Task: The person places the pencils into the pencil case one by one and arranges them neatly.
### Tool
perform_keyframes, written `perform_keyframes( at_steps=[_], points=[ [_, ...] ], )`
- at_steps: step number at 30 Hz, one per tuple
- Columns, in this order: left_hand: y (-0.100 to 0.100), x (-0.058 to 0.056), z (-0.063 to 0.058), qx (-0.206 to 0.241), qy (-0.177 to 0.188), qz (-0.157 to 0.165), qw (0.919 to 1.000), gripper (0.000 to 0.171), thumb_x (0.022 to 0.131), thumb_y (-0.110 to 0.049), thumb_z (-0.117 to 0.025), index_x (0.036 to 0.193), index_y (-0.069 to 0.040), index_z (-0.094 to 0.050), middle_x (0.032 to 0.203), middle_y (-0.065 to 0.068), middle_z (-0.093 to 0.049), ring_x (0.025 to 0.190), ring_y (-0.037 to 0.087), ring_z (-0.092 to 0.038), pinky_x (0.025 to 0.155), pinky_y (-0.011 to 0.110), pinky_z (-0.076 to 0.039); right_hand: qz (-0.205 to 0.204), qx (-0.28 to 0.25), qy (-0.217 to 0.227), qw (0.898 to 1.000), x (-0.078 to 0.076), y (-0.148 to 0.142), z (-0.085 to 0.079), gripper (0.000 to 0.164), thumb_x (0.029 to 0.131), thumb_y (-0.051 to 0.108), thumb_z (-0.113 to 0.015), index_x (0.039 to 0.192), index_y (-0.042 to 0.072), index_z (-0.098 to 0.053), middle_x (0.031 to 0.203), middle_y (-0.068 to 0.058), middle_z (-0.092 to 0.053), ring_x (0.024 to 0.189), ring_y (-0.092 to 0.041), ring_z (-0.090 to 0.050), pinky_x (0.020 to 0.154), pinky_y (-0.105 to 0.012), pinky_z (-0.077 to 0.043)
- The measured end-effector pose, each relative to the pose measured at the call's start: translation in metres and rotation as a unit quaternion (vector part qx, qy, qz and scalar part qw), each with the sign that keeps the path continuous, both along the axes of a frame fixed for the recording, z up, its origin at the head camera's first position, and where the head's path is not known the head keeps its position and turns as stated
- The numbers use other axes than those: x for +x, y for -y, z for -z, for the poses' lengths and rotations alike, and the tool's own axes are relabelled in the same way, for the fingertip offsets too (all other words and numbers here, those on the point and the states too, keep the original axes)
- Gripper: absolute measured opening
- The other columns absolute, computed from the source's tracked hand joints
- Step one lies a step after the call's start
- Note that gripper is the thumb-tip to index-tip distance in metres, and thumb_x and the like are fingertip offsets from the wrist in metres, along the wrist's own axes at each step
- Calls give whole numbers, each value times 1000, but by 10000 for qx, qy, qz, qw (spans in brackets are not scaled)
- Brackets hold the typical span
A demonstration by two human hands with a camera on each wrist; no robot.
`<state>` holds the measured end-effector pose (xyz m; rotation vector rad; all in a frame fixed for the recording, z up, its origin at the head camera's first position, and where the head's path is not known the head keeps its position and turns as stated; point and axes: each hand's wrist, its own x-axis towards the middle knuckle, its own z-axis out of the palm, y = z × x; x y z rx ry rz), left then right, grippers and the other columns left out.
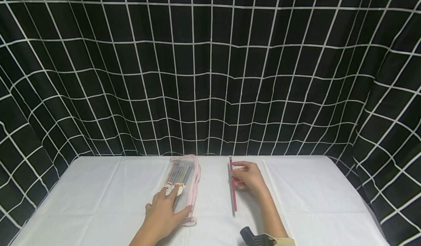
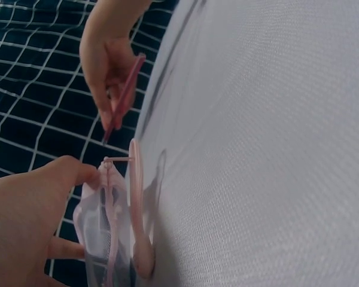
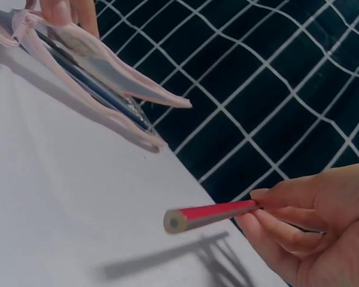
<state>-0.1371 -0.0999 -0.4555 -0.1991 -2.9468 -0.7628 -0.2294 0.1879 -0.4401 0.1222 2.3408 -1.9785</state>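
Observation:
My left hand (image 1: 161, 216) holds the near part of a clear pencil case (image 1: 185, 200) with pink edging, fingers over its top and thumb at its right edge. Several pencils (image 1: 179, 171) show through the clear plastic, beside a cartoon print. The case's zip side and pink strap (image 2: 136, 197) face the left wrist camera. To the right, my right hand (image 1: 250, 178) pinches a red pencil (image 1: 234, 196) between thumb and fingers, over the table. Its flat, unsharpened end (image 3: 176, 222) points toward me, and the far end has a silver tip.
A white cloth (image 1: 98, 195) with fold lines covers the table. Behind it hangs a black curtain (image 1: 210, 92) with a white grid, which also closes in both sides. A dark wrist camera (image 1: 258, 238) on a pale strap sits at my right wrist.

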Motion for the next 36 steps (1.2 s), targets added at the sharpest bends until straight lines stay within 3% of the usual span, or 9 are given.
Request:
perform_keyframes(
  at_steps=[19, 36],
  points=[
    [-1, 2, 1, 27, -43, -39, 10000, 82, 91, -64, -68, 149, -7, -59, 145, 32, -54, 130, 52, -55, 85, 74, -47, 289, -655, -111, 9974, 3, 31, -7, 45, 92, -11, -65, 136, -17, -58, 96, -22, -76, 63, -11, -69, 58, -26, -60],
    [-1, 1, 0, 45, -14, -65, 10000, 81, 90, -63, -70, 148, -8, -59, 145, 30, -55, 129, 50, -56, 85, 73, -47, 526, -768, -326, 9951, 2, 64, -6, 48, 92, -11, -66, 139, -15, -58, 106, -33, -73, 65, -13, -73, 61, -30, -62]
  ],
)
